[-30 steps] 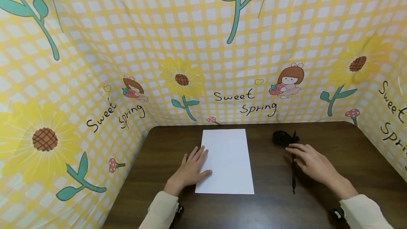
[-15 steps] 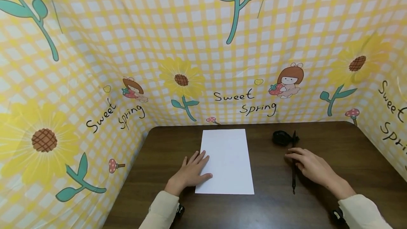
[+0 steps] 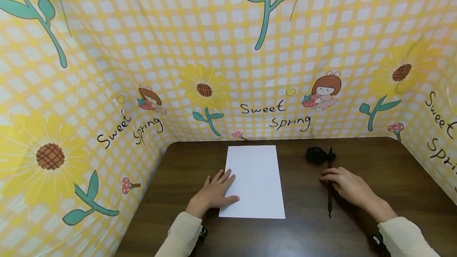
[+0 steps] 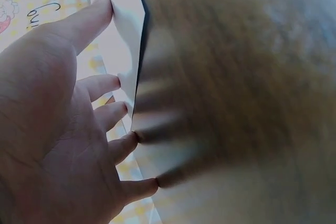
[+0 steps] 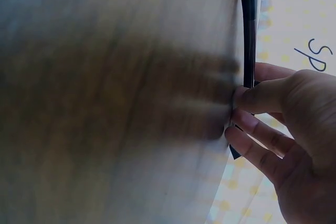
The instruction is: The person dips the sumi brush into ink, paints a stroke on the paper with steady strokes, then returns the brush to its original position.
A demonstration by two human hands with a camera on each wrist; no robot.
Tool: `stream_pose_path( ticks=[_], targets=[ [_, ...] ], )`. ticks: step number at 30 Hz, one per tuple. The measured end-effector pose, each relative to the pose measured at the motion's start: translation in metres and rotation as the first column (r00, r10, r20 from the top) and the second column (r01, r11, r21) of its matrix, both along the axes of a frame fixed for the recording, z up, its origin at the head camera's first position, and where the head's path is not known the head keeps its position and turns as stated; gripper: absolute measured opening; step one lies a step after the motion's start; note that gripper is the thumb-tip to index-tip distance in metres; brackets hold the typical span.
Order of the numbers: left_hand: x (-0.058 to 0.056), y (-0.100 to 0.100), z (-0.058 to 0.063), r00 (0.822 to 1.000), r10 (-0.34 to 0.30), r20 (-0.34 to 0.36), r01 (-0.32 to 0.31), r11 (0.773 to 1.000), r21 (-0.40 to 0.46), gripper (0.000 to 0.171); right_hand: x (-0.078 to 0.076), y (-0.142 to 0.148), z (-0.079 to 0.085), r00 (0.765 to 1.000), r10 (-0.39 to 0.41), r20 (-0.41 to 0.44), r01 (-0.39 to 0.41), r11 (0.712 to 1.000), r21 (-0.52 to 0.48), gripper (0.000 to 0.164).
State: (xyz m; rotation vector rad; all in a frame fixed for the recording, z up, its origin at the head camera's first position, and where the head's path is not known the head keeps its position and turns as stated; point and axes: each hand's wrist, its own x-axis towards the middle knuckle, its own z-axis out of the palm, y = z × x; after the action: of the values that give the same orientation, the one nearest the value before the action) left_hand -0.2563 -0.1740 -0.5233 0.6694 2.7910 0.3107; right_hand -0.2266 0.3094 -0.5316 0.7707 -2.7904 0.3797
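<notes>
Under the right hand [image 3: 353,188], within its pinch, a black brush [image 5: 249,45]; left hand [image 3: 213,193], fingers spread, across white paper [image 3: 257,181].

Matt paper [image 3: 255,181], glossy wooden tabletop [image 3: 257,237]

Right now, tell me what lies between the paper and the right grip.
In the head view, only bare table lies between the paper and the right grip; the black lump sits beyond that stretch.
</notes>
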Motion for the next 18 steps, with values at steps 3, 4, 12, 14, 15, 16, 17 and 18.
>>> stream_pose_path(
  ticks=[3,4,12,14,15,16,17,18],
  targets=[
    [-0.0002,0.001,0.0015,1.0,0.005,0.003,-0.005,1.0,-0.004,0.087,-0.0007,-0.0002,-0.0006,1.0,-0.008,0.0,0.008,1.0,0.014,0.039],
    [-0.0001,0.0015,0.0017,1.0,0.005,0.003,-0.005,1.0,-0.004,0.087,-0.0008,-0.0002,-0.0009,1.0,-0.011,-0.001,0.011,1.0,0.019,0.038],
    [0.0001,0.0021,0.0008,1.0,0.012,0.002,-0.012,1.0,-0.009,0.087,-0.0007,0.0002,-0.0011,1.0,-0.019,-0.005,0.019,0.999,0.034,0.031],
    [-0.0002,0.002,0.0004,1.0,0.014,0.003,-0.014,1.0,-0.008,0.087,-0.0005,0.0003,-0.0008,1.0,-0.021,-0.001,0.021,0.999,0.035,0.03],
    [-0.0003,0.002,0.0001,1.0,0.014,0.004,-0.014,1.0,-0.007,0.087,-0.0004,0.0003,-0.0006,1.0,-0.021,0.002,0.021,0.999,0.035,0.029],
    [-0.0004,0.002,0.0,1.0,0.014,0.005,-0.014,1.0,-0.005,0.087,-0.0004,0.0003,-0.0003,1.0,-0.021,0.004,0.021,0.999,0.035,0.028],
    [-0.0005,0.0018,-0.0001,1.0,0.015,0.006,-0.015,1.0,-0.004,0.087,-0.0003,0.0002,0.0,1.0,-0.021,0.005,0.021,0.999,0.033,0.028],
    [-0.0005,0.0017,-0.0001,1.0,0.015,0.007,-0.015,1.0,-0.002,0.087,-0.0002,0.0002,0.0004,1.0,-0.02,0.007,0.02,0.999,0.032,0.028]
  ],
)
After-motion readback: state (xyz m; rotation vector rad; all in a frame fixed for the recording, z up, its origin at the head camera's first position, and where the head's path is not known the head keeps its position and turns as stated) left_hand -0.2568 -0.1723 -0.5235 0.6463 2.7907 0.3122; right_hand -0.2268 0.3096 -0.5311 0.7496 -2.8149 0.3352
